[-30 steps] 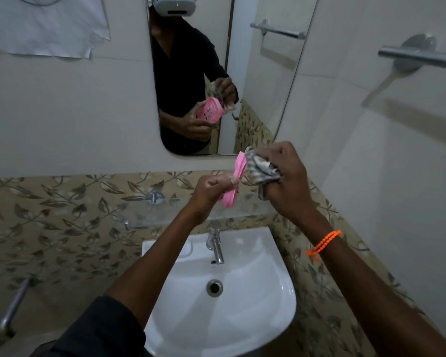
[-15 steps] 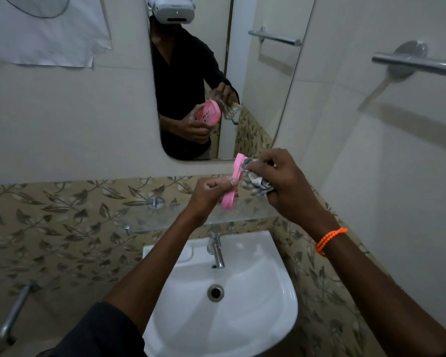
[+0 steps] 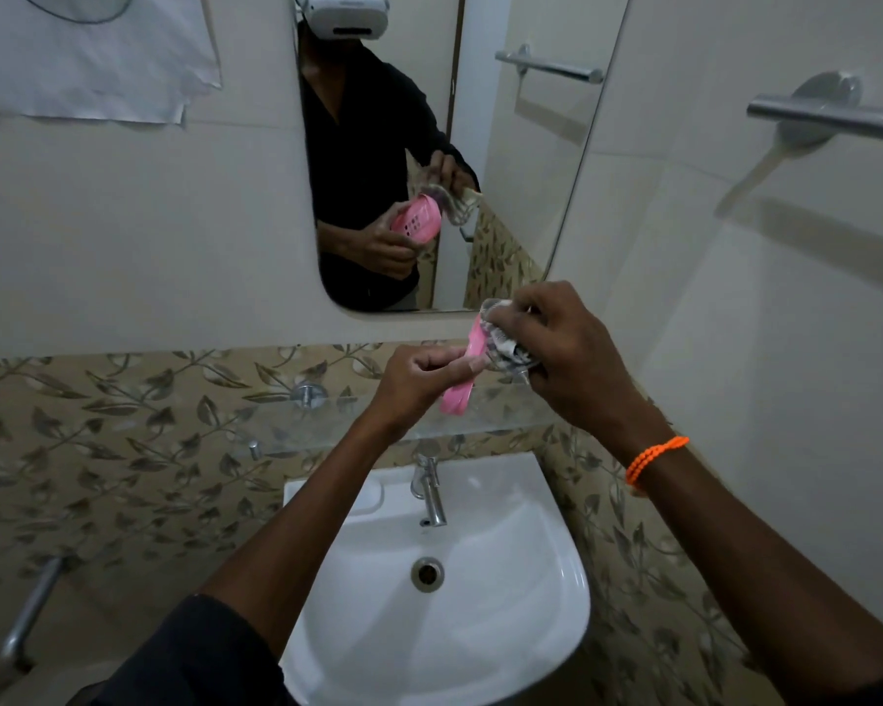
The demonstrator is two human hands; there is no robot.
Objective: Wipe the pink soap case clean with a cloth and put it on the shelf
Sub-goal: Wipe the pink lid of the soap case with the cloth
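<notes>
Above the sink [image 3: 556,593], left hand [image 3: 414,384] grips pink soap case [image 3: 462,384].

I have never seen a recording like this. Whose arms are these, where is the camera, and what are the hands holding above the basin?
No machine works here: the arms belong to a person. The camera sits on the person's head and looks forward and down, so you see their own arms; the mirror reflects them. The left hand grips the pink soap case, held on edge. The right hand presses a bunched cloth against it. Below them are a glass shelf, a tap and a white basin. The case is not yet on the shelf.
</notes>
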